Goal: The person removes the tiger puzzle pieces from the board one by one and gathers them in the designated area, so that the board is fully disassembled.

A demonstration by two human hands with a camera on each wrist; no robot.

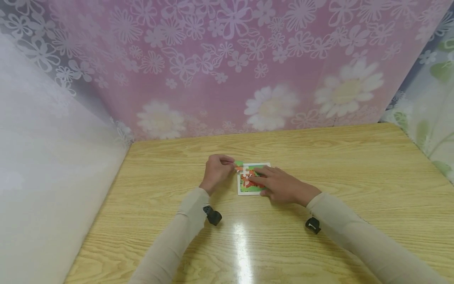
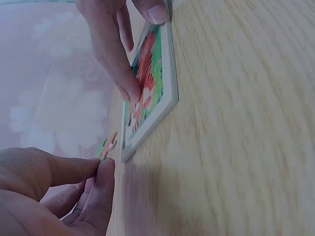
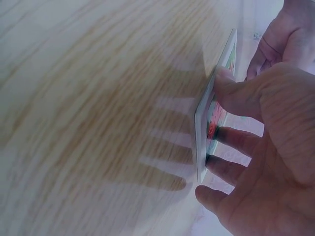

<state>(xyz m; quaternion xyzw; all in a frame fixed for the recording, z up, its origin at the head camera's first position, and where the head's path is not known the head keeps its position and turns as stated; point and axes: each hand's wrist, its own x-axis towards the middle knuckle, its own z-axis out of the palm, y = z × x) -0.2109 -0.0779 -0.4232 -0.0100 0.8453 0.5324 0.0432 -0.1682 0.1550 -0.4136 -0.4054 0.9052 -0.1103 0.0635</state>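
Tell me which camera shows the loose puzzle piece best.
The left wrist view: the puzzle piece looks largest there, pinched in the left hand. The head view shows it small, from above; the right wrist view doesn't show it.

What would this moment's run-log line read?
left hand: pinches puzzle piece near puzzle tray | right hand: rests on puzzle tray | puzzle tray: on table | puzzle piece: not seated
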